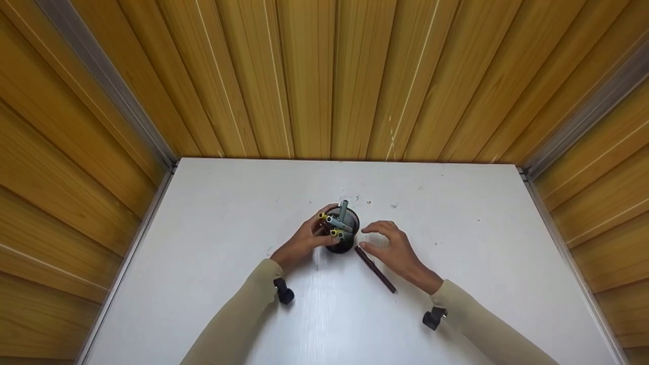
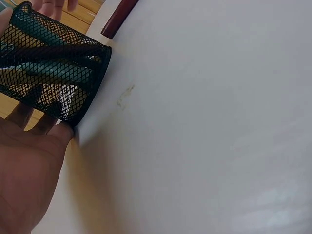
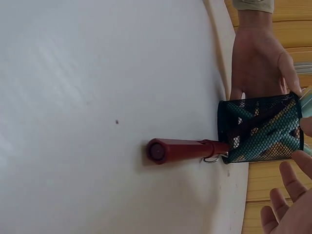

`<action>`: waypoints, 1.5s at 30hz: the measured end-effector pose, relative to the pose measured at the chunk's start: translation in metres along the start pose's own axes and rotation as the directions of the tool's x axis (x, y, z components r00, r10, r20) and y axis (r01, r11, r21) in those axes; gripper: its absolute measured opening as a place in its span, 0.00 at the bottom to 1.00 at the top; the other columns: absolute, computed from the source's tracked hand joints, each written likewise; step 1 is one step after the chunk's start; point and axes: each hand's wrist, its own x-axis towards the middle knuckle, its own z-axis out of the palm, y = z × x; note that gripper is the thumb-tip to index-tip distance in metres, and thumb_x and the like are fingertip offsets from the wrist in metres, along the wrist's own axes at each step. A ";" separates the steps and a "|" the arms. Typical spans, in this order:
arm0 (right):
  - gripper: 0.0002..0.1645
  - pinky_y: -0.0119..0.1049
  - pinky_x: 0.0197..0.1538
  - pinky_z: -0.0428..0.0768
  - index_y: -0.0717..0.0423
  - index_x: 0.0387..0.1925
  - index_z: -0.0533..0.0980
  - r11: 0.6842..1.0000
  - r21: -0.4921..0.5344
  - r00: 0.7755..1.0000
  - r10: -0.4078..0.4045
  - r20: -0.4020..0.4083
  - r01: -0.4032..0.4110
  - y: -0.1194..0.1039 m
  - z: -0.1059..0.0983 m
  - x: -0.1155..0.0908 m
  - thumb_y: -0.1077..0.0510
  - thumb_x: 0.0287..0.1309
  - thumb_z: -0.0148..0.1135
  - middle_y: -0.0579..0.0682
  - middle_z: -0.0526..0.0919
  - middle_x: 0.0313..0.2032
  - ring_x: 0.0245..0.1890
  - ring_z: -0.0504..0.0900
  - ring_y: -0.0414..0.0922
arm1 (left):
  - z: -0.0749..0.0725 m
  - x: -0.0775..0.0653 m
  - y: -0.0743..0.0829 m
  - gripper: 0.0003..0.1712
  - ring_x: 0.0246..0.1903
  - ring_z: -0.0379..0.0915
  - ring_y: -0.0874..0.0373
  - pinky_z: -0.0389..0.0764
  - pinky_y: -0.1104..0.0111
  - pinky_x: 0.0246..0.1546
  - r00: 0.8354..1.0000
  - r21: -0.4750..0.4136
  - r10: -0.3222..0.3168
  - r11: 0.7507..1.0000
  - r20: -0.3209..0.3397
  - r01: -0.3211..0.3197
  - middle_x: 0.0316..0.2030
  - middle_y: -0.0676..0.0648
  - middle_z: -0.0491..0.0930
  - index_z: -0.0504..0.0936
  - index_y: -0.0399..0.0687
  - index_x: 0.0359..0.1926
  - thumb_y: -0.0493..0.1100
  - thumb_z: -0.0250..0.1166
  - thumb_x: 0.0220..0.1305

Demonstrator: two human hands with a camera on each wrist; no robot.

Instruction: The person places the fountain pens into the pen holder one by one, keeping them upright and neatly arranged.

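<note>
A black wire-mesh pen cup (image 1: 340, 248) stands upright on the white table, holding several pens (image 1: 344, 212) in grey-green and yellow tones. My left hand (image 1: 305, 237) grips the cup from its left side, thumb in front and fingers behind. To the cup's right is my right hand (image 1: 393, 247), thumb and forefinger spread apart with nothing between them. In the right wrist view its fingertips (image 3: 289, 174) show near the cup's rim; whether they touch it I cannot tell. A dark red pen (image 1: 375, 269) with a clip lies on the table between the cup and my right hand.
The white tabletop (image 1: 243, 203) carries small dark specks and scuffs around the cup. Wood-look panels (image 1: 304, 81) rise behind it and at both sides, with grey metal strips along the corners. A small black device (image 1: 284, 291) is strapped to each wrist.
</note>
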 end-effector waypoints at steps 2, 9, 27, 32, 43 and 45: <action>0.17 0.57 0.70 0.73 0.59 0.53 0.89 1.000 -0.008 1.000 0.025 0.003 -0.024 0.004 0.000 -0.003 0.57 0.66 0.80 0.45 0.88 0.55 0.65 0.78 0.52 | 0.000 0.000 0.001 0.51 0.79 0.65 0.49 0.62 0.52 0.81 1.000 -0.001 -0.001 1.000 -0.003 0.001 0.76 0.48 0.73 0.60 0.62 0.88 0.43 0.75 0.70; 0.14 0.56 0.69 0.72 0.61 0.49 0.90 0.998 0.003 0.998 0.066 -0.012 -0.066 0.015 0.001 -0.012 0.59 0.64 0.81 0.47 0.89 0.51 0.63 0.78 0.54 | 0.000 -0.001 0.001 0.52 0.79 0.65 0.50 0.62 0.52 0.81 1.000 0.008 -0.013 1.000 -0.010 0.013 0.75 0.49 0.74 0.61 0.63 0.87 0.43 0.75 0.69; 0.11 0.51 0.66 0.71 0.60 0.42 0.90 0.999 -0.047 0.999 0.022 -0.034 -0.023 0.031 0.010 -0.028 0.62 0.59 0.83 0.47 0.89 0.46 0.58 0.77 0.54 | -0.001 0.000 0.000 0.53 0.79 0.65 0.50 0.62 0.51 0.81 1.000 0.028 -0.016 0.999 -0.004 0.016 0.75 0.49 0.74 0.59 0.62 0.88 0.43 0.76 0.70; 0.10 0.54 0.67 0.70 0.58 0.42 0.91 0.996 -0.074 0.999 0.045 -0.029 -0.047 0.034 0.011 -0.032 0.61 0.59 0.83 0.45 0.88 0.46 0.59 0.77 0.54 | 0.000 0.001 0.000 0.53 0.79 0.65 0.49 0.63 0.51 0.80 1.000 0.011 -0.017 1.000 -0.002 0.017 0.76 0.48 0.73 0.58 0.60 0.89 0.43 0.76 0.70; 0.11 0.52 0.64 0.70 0.58 0.39 0.91 0.990 -0.139 0.997 -0.047 -0.057 0.039 0.045 0.016 -0.038 0.66 0.53 0.84 0.47 0.87 0.45 0.57 0.76 0.56 | 0.001 0.000 0.001 0.52 0.80 0.63 0.50 0.62 0.50 0.81 0.999 0.013 -0.039 0.999 -0.009 0.039 0.77 0.50 0.72 0.60 0.67 0.88 0.45 0.76 0.70; 0.11 0.53 0.64 0.70 0.59 0.38 0.91 0.985 -0.161 0.996 -0.073 -0.055 0.063 0.046 0.017 -0.038 0.66 0.52 0.84 0.48 0.86 0.45 0.57 0.76 0.56 | 0.001 0.001 0.001 0.52 0.80 0.63 0.49 0.62 0.50 0.81 0.999 0.008 -0.037 0.999 -0.006 0.037 0.77 0.50 0.71 0.60 0.66 0.88 0.45 0.76 0.71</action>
